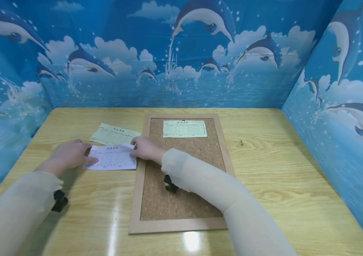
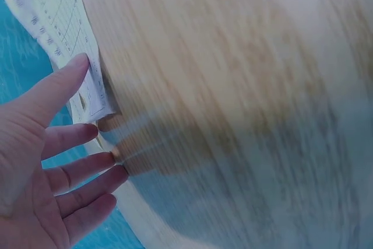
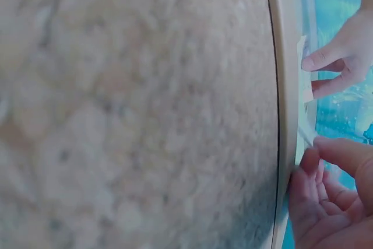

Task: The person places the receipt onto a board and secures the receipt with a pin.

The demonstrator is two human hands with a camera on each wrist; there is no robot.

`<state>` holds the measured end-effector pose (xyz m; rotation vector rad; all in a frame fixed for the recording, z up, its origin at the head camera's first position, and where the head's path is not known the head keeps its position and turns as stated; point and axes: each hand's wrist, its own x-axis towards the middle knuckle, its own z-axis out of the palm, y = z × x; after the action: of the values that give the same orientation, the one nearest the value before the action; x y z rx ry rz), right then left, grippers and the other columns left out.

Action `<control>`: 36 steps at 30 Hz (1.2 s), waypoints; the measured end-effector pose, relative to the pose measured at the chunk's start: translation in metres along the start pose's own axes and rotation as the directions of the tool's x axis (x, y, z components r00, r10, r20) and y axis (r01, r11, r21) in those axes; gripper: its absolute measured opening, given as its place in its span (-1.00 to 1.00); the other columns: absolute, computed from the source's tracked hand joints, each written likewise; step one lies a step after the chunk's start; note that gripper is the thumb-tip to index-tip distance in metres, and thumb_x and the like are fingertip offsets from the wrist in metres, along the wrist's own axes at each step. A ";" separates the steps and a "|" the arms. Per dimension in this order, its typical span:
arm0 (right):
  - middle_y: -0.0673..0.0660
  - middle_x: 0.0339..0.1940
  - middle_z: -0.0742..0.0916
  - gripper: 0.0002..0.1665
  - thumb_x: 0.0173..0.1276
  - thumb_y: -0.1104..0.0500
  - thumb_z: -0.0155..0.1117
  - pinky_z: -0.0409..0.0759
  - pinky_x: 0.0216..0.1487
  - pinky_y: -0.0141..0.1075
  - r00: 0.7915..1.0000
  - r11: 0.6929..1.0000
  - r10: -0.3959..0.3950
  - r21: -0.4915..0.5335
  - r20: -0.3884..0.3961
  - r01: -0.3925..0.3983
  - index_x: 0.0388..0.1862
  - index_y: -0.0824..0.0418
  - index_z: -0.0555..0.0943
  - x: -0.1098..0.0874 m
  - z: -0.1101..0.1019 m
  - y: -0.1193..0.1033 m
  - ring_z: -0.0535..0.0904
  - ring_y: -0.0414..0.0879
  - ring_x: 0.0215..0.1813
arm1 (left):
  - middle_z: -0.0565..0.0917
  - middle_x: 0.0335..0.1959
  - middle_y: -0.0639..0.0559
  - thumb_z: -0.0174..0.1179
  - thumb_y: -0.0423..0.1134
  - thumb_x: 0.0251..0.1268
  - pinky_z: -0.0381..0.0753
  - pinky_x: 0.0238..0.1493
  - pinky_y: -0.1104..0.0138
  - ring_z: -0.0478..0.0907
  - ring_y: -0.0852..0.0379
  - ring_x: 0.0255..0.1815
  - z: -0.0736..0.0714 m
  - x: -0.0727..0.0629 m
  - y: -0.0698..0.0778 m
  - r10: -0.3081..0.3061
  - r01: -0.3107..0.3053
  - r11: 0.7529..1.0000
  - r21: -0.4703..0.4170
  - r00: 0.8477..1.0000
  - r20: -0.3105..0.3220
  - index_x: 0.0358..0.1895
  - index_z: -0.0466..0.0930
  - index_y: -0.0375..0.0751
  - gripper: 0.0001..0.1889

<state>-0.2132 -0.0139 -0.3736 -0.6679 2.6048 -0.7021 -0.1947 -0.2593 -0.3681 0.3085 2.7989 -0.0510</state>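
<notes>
A white printed form slip is held between both hands, left of the cork board. My left hand pinches its left edge, the thumb lying over the print; in the left wrist view the other fingers are spread beneath. At the slip's right edge, beside the board's frame, my right hand pinches the paper between thumb and fingertips. Just behind lies a pale green form slip, partly covered by the white one. Another pale green slip hangs near the board's top, with a small pin at its upper edge.
The board's light wooden frame lies flat on a wood-grain table. Blue dolphin-print cloth stands along the back and sides. My right forearm crosses over the board, with a dark wrist device below it.
</notes>
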 end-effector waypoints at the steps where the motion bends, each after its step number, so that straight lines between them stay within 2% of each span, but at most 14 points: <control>1: 0.07 -0.22 0.66 -0.63 0.30 0.13 0.26 0.45 -0.25 -0.44 1.000 1.000 0.004 0.018 -0.005 -0.004 0.02 0.28 0.54 -0.001 -0.001 0.001 0.53 -0.18 -0.23 | 0.51 -0.09 -0.45 0.22 0.26 0.07 0.45 -0.20 -0.10 0.49 -0.32 -0.17 0.000 0.000 0.000 -0.002 0.002 1.000 -0.002 1.000 0.000 0.16 0.40 -0.53 -0.14; 4: 0.02 -0.42 0.60 -0.82 0.31 0.12 0.25 0.38 -0.43 -0.44 1.000 0.997 0.016 0.069 -0.018 -0.015 -0.27 0.23 0.57 -0.004 -0.005 0.005 0.44 -0.20 -0.44 | 0.50 -0.09 -0.46 0.22 0.26 0.06 0.45 -0.19 -0.11 0.48 -0.34 -0.15 -0.001 -0.001 0.001 0.004 -0.004 1.000 -0.005 1.000 -0.001 0.15 0.40 -0.53 -0.13; 7: 0.00 -0.55 0.56 -0.77 0.31 0.15 0.25 0.34 -0.54 -0.45 0.999 0.990 0.032 0.137 -0.026 -0.028 -0.51 0.20 0.49 -0.005 -0.007 0.009 0.38 -0.22 -0.56 | 0.49 -0.01 -0.49 0.20 0.23 0.11 0.42 -0.13 -0.15 0.44 -0.40 -0.07 0.000 0.001 -0.003 0.021 -0.022 0.998 -0.054 1.000 -0.009 0.15 0.40 -0.52 -0.18; 10: 0.00 -0.61 0.56 -0.69 0.30 0.18 0.26 0.36 -0.57 -0.47 0.998 0.977 0.047 0.209 -0.029 -0.040 -0.62 0.20 0.44 -0.005 -0.007 0.012 0.39 -0.24 -0.60 | 0.46 0.06 -0.50 0.15 0.12 0.23 0.36 -0.05 -0.20 0.38 -0.45 0.03 0.003 0.002 -0.010 0.035 -0.041 0.984 -0.172 0.999 -0.034 0.14 0.43 -0.51 -0.31; 12: -0.01 -0.64 0.56 -0.66 0.30 0.19 0.26 0.37 -0.57 -0.48 0.998 0.964 0.050 0.262 -0.028 -0.041 -0.65 0.21 0.42 -0.005 -0.007 0.014 0.39 -0.25 -0.62 | 0.45 0.08 -0.49 0.11 0.02 0.31 0.33 -0.01 -0.21 0.35 -0.47 0.06 0.005 0.001 -0.015 0.032 -0.048 0.960 -0.278 0.998 -0.061 0.11 0.45 -0.51 -0.41; 15: -0.01 -0.71 0.52 -0.61 0.31 0.19 0.24 0.35 -0.57 -0.47 0.999 0.950 0.044 0.309 -0.021 -0.035 -0.69 0.19 0.39 -0.006 -0.007 0.016 0.37 -0.24 -0.65 | 0.50 0.03 -0.48 0.05 -0.09 0.37 0.36 -0.03 -0.18 0.37 -0.44 0.05 0.008 -0.001 -0.020 0.028 -0.069 0.911 -0.407 0.994 -0.105 0.02 0.53 -0.50 -0.54; 18: 0.00 -0.73 0.52 -0.61 0.32 0.21 0.23 0.37 -0.55 -0.47 0.999 0.930 0.040 0.367 -0.016 -0.032 -0.70 0.19 0.39 -0.007 -0.008 0.019 0.39 -0.24 -0.65 | 0.52 0.00 -0.46 0.00 -0.08 0.41 0.42 -0.11 -0.09 0.41 -0.37 0.02 0.010 -0.003 -0.023 0.018 -0.078 0.869 -0.489 0.992 -0.127 -0.05 0.57 -0.49 -0.56; 22: 0.04 -0.69 0.58 -0.67 0.31 0.25 0.23 0.43 -0.53 -0.47 0.998 0.888 0.056 0.457 -0.011 -0.045 -0.66 0.25 0.45 -0.009 -0.010 0.022 0.47 -0.22 -0.61 | 0.47 0.06 -0.46 -0.14 0.04 0.46 0.47 -0.12 -0.02 0.42 -0.31 0.03 0.009 -0.006 -0.026 -0.007 -0.044 0.796 -0.603 0.997 -0.083 0.08 0.47 -0.50 -0.43; 24: 0.06 -0.67 0.60 -0.72 0.31 0.25 0.23 0.46 -0.51 -0.45 0.997 0.869 0.072 0.492 -0.006 -0.059 -0.60 0.28 0.51 -0.010 -0.011 0.023 0.49 -0.21 -0.59 | 0.44 0.10 -0.47 -0.19 0.07 0.46 0.50 -0.08 0.01 0.44 -0.26 0.04 0.007 -0.007 -0.026 -0.021 -0.027 0.748 -0.663 0.998 -0.064 0.16 0.39 -0.52 -0.38; 27: 0.07 -0.62 0.64 -0.80 0.31 0.24 0.24 0.52 -0.47 -0.43 0.995 0.847 0.098 0.525 -0.001 -0.083 -0.49 0.31 0.60 -0.011 -0.012 0.024 0.53 -0.20 -0.56 | 0.41 0.12 -0.49 -0.21 0.01 0.49 0.55 -0.08 0.15 0.56 0.05 -0.09 0.006 -0.008 -0.025 -0.033 -0.024 0.665 -0.747 0.998 -0.061 0.22 0.28 -0.58 -0.38; 30: 0.08 -0.61 0.65 -0.81 0.31 0.24 0.24 0.55 -0.44 -0.42 0.995 0.837 0.099 0.540 0.000 -0.083 -0.46 0.33 0.61 -0.011 -0.013 0.027 0.54 -0.21 -0.55 | 0.39 0.12 -0.52 -0.23 -0.10 0.51 0.58 -0.16 0.33 0.52 0.39 -0.24 0.006 -0.009 -0.022 -0.033 -0.045 0.577 -0.815 0.996 -0.079 0.22 0.20 -0.68 -0.42; 32: 0.08 -0.61 0.64 -0.80 0.31 0.24 0.24 0.54 -0.45 -0.42 0.996 0.837 0.093 0.543 -0.007 -0.074 -0.48 0.33 0.59 -0.012 -0.013 0.030 0.53 -0.21 -0.55 | 0.36 0.15 -0.55 -0.26 -0.10 0.52 0.58 -0.13 0.32 0.58 0.28 -0.19 0.006 -0.009 -0.020 -0.020 -0.050 0.566 -0.823 0.997 -0.074 0.24 0.16 -0.69 -0.41; 34: 0.07 -0.62 0.63 -0.79 0.30 0.25 0.24 0.53 -0.46 -0.42 0.996 0.837 0.089 0.543 -0.012 -0.068 -0.50 0.33 0.58 -0.013 -0.014 0.033 0.53 -0.21 -0.55 | 0.30 0.21 -0.54 -0.28 -0.02 0.52 0.54 -0.02 0.20 0.57 0.01 -0.02 0.006 -0.010 -0.017 0.008 -0.046 0.597 -0.801 0.999 -0.051 0.27 0.15 -0.64 -0.36; 36: 0.08 -0.62 0.63 -0.80 0.30 0.26 0.24 0.53 -0.46 -0.42 0.995 0.835 0.095 0.545 -0.010 -0.074 -0.51 0.34 0.58 -0.014 -0.014 0.036 0.53 -0.20 -0.55 | 0.24 0.27 -0.50 -0.29 0.07 0.50 0.42 0.10 0.03 0.36 -0.25 0.20 0.008 -0.010 -0.014 0.050 -0.046 0.646 -0.762 0.999 -0.018 0.30 0.17 -0.57 -0.32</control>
<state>-0.2202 0.0265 -0.3790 -0.3574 2.2685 -1.3620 -0.1863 -0.2758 -0.3720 0.1573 2.5058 1.1192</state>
